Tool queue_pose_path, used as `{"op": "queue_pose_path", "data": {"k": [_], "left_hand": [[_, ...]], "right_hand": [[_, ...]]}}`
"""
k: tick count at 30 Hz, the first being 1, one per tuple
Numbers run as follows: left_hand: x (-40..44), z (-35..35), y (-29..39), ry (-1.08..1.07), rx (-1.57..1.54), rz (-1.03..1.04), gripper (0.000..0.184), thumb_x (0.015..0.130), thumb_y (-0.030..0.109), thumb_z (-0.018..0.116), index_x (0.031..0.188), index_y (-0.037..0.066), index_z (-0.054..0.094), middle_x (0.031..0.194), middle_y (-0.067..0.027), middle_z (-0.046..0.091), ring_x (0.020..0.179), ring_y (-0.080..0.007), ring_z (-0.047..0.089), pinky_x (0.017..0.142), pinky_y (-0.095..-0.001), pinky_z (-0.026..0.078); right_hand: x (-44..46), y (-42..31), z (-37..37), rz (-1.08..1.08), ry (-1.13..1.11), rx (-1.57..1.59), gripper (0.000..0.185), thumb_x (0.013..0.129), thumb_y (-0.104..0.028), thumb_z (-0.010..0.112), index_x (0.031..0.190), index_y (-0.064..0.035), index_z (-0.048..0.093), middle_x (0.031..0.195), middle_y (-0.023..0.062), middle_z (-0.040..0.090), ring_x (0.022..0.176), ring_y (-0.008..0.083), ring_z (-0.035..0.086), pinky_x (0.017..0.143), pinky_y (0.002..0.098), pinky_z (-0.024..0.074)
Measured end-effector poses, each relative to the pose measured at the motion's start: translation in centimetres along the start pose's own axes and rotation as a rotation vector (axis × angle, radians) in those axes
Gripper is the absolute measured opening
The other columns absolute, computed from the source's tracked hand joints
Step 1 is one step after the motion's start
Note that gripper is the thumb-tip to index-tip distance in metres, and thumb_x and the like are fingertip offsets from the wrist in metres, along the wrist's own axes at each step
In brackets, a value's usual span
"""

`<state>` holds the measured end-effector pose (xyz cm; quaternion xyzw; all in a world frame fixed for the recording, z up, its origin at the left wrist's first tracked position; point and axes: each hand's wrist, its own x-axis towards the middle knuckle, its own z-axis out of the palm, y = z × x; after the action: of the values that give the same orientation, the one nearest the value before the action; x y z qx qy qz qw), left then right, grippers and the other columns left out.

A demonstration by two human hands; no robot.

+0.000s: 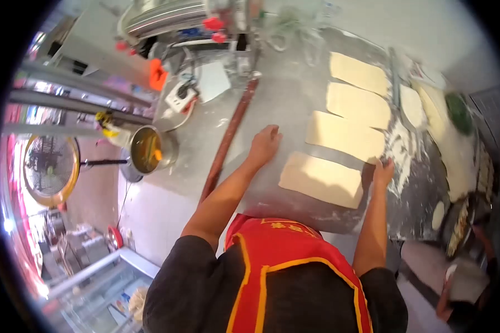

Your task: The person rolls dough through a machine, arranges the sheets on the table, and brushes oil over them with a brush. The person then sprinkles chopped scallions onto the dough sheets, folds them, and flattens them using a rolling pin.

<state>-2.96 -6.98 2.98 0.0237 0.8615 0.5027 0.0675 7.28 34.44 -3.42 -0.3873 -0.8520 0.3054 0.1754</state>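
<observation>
**Pink Glare at Nine, Gloom at Four**

Fairly bright overall. White-pink glare burns out patches from eight to ten o'clock; the rim toward four is dim. Soft shadows cross the dough sheets (pixel 319 180), toward three, and the table (pixel 272 186) has a dull sheen. Fisheye distortion bends the edges, corners are black, and the plastic bag (pixel 292 34) near twelve looks blurred.

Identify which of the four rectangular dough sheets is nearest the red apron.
The dough sheet at the near end of the row, just beyond the apron; the other three lie farther from the person's body.
</observation>
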Motion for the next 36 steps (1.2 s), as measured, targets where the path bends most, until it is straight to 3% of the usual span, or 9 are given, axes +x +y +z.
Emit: {"op": "queue_pose_path", "data": {"k": [6,10,13,21,25,28,29,31,36], "left_hand": [[4.1,8.7,3.3,-0.144,-0.02,-0.31,0.038,0.082,0.026,0.064,0.107,-0.001,0.061,0.1,-0.0193,0.065,0.092,-0.0316,0.063,0.079,-0.0379,0.05],[4.3,8.1,8.5,-0.329,0.132,-0.41,0.039,0.08,0.03,0.066,0.102,-0.002,0.06,0.093,-0.0193,0.065,0.09,-0.0322,0.063,0.076,-0.0404,0.049],[4.0,10.6,6.4,-0.05,0.37,-0.069,0.035,0.078,0.025,0.069,0.098,-0.003,0.06,0.091,-0.02,0.064,0.089,-0.0342,0.063,0.075,-0.0411,0.049],[2.0,13.7,4.2,-0.144,-0.352,-0.345,0.03,0.077,0.012,0.067,0.102,-0.003,0.06,0.093,-0.015,0.066,0.082,-0.0233,0.062,0.073,-0.0352,0.048],[2.4,10.3,2.5,-0.243,-0.366,-0.364,0.037,0.08,0.014,0.062,0.113,-0.003,0.056,0.095,-0.0133,0.066,0.091,-0.0206,0.062,0.077,-0.0338,0.05],[3.3,7.0,5.7,-0.162,0.327,-0.164,0.039,0.079,0.016,0.065,0.111,-0.003,0.057,0.096,-0.0138,0.066,0.09,-0.0223,0.062,0.075,-0.0338,0.05],[4.1,7.4,5.7,-0.105,0.299,-0.108,0.04,0.078,0.017,0.065,0.111,-0.003,0.057,0.096,-0.014,0.066,0.09,-0.0224,0.062,0.075,-0.0339,0.05],[7.0,9.4,6.2,0.01,0.239,0.012,0.042,0.078,0.019,0.067,0.111,-0.004,0.056,0.097,-0.0143,0.066,0.091,-0.0228,0.062,0.074,-0.034,0.05],[13.0,15.3,8.6,-0.084,-0.281,-0.379,0.036,0.074,0.024,0.072,0.093,-0.004,0.06,0.087,-0.0175,0.064,0.084,-0.0322,0.063,0.072,-0.042,0.049]], "right_hand": [[2.8,-3.6,0.3,0.333,-0.259,0.475,0.028,0.073,-0.009,0.072,0.096,0.0052,0.064,0.087,0.0123,0.067,0.077,0.0188,0.063,0.07,0.0308,0.0491],[2.8,-5.6,0.2,0.349,-0.33,0.462,0.026,0.075,-0.006,0.069,0.097,0.0063,0.062,0.089,0.012,0.067,0.074,0.0174,0.062,0.067,0.029,0.0489],[1.6,-6.8,-0.6,0.112,-0.284,0.365,0.028,0.076,-0.006,0.069,0.1,0.0045,0.061,0.091,0.0118,0.066,0.072,0.0164,0.061,0.064,0.028,0.0487],[2.1,-1.4,-4.4,0.329,-0.381,0.619,0.025,0.079,-0.001,0.065,0.101,0.0018,0.056,0.077,0.0048,0.059,0.06,0.0116,0.053,0.05,0.0262,0.0408],[0.9,-4.3,-4.8,0.346,-0.542,0.497,0.02,0.081,-0.001,0.066,0.098,-0.0004,0.057,0.076,0.0018,0.059,0.06,0.0072,0.05,0.052,0.0235,0.0382],[3.9,-3.4,-2.5,0.01,-0.353,0.298,0.024,0.079,-0.01,0.068,0.098,-0.0003,0.056,0.08,0.0056,0.06,0.068,0.0121,0.055,0.059,0.0263,0.0442],[5.1,-3.7,-1.7,-0.12,-0.233,0.215,0.026,0.079,-0.012,0.069,0.098,-0.0002,0.056,0.08,0.0071,0.061,0.071,0.0138,0.057,0.062,0.0276,0.0461],[8.0,-5.8,-0.2,0.051,-0.231,0.362,0.034,0.076,-0.014,0.072,0.101,0.0041,0.057,0.086,0.01,0.062,0.08,0.0179,0.059,0.068,0.0293,0.0475],[14.3,-7.1,4.9,0.317,-0.313,0.566,0.041,0.073,-0.011,0.075,0.106,0.0076,0.058,0.084,0.0092,0.061,0.075,0.0175,0.059,0.067,0.029,0.0469]]}}
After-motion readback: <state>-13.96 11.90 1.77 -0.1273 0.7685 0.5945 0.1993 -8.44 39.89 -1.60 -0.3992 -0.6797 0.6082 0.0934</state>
